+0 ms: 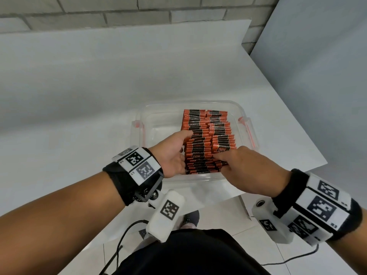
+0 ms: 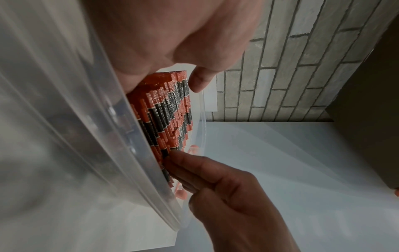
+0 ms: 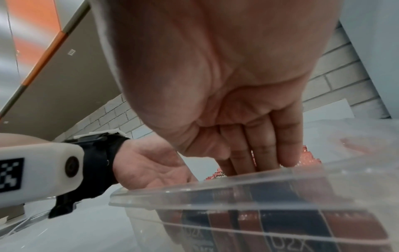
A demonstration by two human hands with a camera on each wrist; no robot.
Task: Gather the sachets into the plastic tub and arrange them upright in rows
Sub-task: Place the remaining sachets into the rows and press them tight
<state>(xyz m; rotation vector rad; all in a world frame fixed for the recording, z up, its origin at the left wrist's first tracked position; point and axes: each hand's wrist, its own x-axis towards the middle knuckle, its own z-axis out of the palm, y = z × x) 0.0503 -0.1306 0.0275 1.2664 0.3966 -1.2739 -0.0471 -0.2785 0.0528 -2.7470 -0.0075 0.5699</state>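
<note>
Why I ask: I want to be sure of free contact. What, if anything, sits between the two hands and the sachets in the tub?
Nothing visible does. The left hand and right hand both rest directly against the orange-and-black foil sachets inside the clear plastic tub, which has no lid on it.

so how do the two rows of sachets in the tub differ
The left row runs the longer way, from the tub's far wall to its near wall; the right row stops short of the near wall. The left hand braces the left row's side; the right hand presses the right row's near end. Both stand upright, orange and black.
</note>
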